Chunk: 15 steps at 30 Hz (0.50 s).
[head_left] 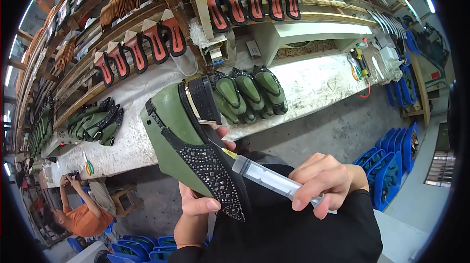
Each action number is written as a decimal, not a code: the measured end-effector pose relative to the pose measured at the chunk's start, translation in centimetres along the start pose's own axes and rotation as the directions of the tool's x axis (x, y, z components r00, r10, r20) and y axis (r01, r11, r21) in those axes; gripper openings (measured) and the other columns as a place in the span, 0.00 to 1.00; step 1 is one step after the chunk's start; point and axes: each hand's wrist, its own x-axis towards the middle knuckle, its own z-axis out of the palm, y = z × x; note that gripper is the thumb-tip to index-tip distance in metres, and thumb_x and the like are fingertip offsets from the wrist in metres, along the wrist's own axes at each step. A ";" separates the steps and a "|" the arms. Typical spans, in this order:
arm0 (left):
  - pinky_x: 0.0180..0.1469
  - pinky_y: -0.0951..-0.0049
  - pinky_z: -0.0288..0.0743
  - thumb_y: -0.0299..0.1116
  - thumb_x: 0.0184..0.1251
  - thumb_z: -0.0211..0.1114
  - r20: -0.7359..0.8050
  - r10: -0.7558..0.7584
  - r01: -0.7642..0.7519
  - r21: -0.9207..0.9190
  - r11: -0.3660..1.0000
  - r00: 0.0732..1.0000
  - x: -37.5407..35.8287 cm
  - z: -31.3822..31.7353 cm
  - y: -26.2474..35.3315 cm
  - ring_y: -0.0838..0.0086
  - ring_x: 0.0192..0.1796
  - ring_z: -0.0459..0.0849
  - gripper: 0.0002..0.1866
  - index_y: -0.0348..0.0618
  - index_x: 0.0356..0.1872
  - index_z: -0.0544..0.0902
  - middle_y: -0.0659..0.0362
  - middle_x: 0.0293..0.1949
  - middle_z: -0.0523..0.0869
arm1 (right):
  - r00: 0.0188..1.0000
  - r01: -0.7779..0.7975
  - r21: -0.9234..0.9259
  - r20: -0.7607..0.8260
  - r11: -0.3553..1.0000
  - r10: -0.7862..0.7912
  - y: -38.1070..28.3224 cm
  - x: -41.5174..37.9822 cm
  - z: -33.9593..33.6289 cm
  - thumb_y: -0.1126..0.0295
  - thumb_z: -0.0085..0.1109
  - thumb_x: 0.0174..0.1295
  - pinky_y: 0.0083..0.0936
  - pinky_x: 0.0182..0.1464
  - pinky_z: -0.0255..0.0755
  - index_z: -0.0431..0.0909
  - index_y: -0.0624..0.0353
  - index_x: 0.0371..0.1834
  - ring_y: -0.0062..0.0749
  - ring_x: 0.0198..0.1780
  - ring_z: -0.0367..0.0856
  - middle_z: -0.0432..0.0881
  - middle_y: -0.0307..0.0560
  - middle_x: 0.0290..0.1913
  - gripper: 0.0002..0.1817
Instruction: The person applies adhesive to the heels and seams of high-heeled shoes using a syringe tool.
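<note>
My left hand (197,205) grips a green shoe last (169,111) from below, thumb along its side and fingertips showing past the far edge. A black shoe upper (208,172) set with shiny studs is stretched over the last. Near the top of it sits a black strap piece (203,99) with a gold-coloured edge. In my right hand (325,180) is a clear plastic syringe (267,177), fingers closed round its rear end. Its yellow needle hub (229,153) points at the upper, with the thin needle right at the upper's edge.
On the workbench (313,84) stand several green lasts with studded uppers (249,91), and more lie left (98,121). Red-and-black shoe parts (156,43) line the rack above. Blue bins (391,165) stand right. A person in orange (90,219) works at lower left.
</note>
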 end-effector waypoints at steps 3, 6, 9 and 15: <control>0.59 0.53 0.82 0.36 0.26 0.74 -0.006 0.009 -0.009 0.044 0.999 1.000 0.1 -0.3 0.0 0.56 0.67 0.77 0.66 0.46 0.81 0.55 0.42 0.76 0.66 | 1.000 -0.018 0.056 -0.006 0.998 0.018 0.0 0.0 -0.2 0.64 0.63 0.73 0.24 0.24 0.66 0.81 0.71 0.48 0.31 0.22 0.71 0.84 0.49 0.35 0.16; 0.59 0.54 0.82 0.37 0.26 0.74 -0.027 0.055 -0.053 0.071 0.996 0.998 0.3 -0.2 -0.3 0.56 0.67 0.77 0.66 0.45 0.81 0.56 0.42 0.75 0.67 | 1.000 -0.026 0.092 -0.010 0.995 0.027 0.0 -0.1 -0.3 0.65 0.63 0.73 0.24 0.24 0.67 0.80 0.71 0.49 0.31 0.22 0.73 0.85 0.50 0.37 0.16; 0.59 0.54 0.82 0.37 0.26 0.74 -0.035 0.079 -0.076 0.084 0.994 0.996 0.3 -0.1 -0.5 0.57 0.67 0.77 0.66 0.45 0.80 0.56 0.42 0.75 0.67 | 1.000 -0.028 0.102 -0.003 0.994 0.029 0.0 -0.2 -0.6 0.65 0.63 0.73 0.23 0.24 0.68 0.80 0.72 0.49 0.31 0.23 0.73 0.86 0.50 0.37 0.16; 0.59 0.54 0.82 0.37 0.27 0.74 -0.045 0.090 -0.086 0.084 0.993 0.995 0.1 0.3 -0.9 0.57 0.68 0.77 0.65 0.45 0.80 0.57 0.41 0.75 0.66 | 0.999 -0.035 0.100 0.007 0.994 0.035 -0.1 -0.5 -0.6 0.66 0.64 0.72 0.23 0.24 0.69 0.80 0.72 0.49 0.31 0.23 0.74 0.86 0.51 0.39 0.16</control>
